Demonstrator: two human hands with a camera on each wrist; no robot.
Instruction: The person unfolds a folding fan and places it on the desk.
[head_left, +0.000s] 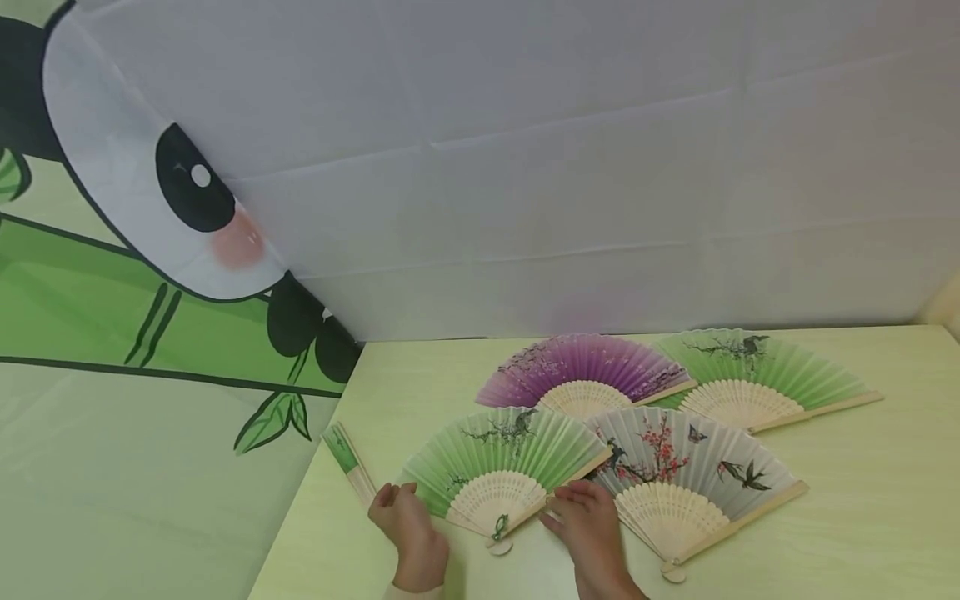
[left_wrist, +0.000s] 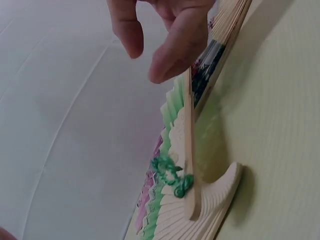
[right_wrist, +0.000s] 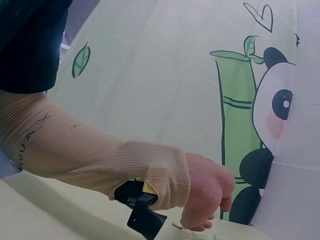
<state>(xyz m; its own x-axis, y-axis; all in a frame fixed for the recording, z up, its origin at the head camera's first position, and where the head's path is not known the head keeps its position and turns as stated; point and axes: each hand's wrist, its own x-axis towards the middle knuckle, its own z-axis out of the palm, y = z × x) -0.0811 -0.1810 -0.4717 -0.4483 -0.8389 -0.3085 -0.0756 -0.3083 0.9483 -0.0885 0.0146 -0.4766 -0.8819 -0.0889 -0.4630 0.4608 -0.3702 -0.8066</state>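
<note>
An open green folding fan (head_left: 510,450) with a pale wooden base lies at the front, a green cord (left_wrist: 172,175) by its pivot. My left hand (head_left: 411,529) is beside its left edge, fingers loosely bent; contact with the fan is hidden. In the right wrist view, the left hand (right_wrist: 207,192) hangs with fingers down. My right hand (head_left: 588,529) is by the fan's right guard stick; in the left wrist view, this right hand (left_wrist: 170,35) shows thumb and finger apart. Left of the fan lies a folded fan (head_left: 348,462) with a green band.
A white fan (head_left: 675,450) with birds and blossoms lies open at the right. Behind are an open purple fan (head_left: 581,371) and another green fan (head_left: 765,371). The fans overlap on the pale table (head_left: 862,517), before a white cloth backdrop (head_left: 525,167).
</note>
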